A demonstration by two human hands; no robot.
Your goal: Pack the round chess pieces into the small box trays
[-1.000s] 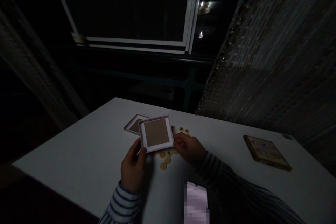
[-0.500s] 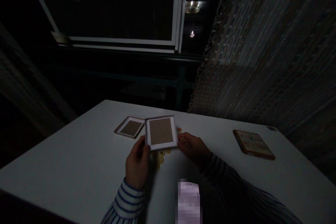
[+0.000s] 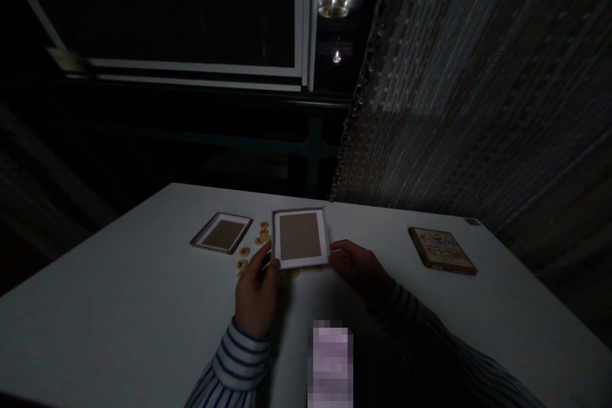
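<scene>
A shallow square box half (image 3: 300,236) with a brown inner panel and white border is held tilted over the white table, its inside facing me. My left hand (image 3: 257,296) grips its lower left corner, thumb on the front rim. My right hand (image 3: 359,269) has its fingers closed at the lower right edge. Round, pale game pieces (image 3: 244,251) with red or dark marks, like Chinese chess pieces, lie on the table left of the held box half; more show partly beneath it. A similar open box half (image 3: 224,234) lies flat at the left.
A closed, flat box (image 3: 442,250) with printed writing lies on the right of the white table (image 3: 119,306). A small dark patch (image 3: 472,222) marks the far right corner. Beyond the table hang a bead curtain (image 3: 421,89) and a white-framed window (image 3: 201,73). A pixelated pink object (image 3: 331,366) shows at the bottom.
The held box half has shifted slightly right with both hands, away from the box half on the left. More game pieces now show between them. The view has turned a little right.
</scene>
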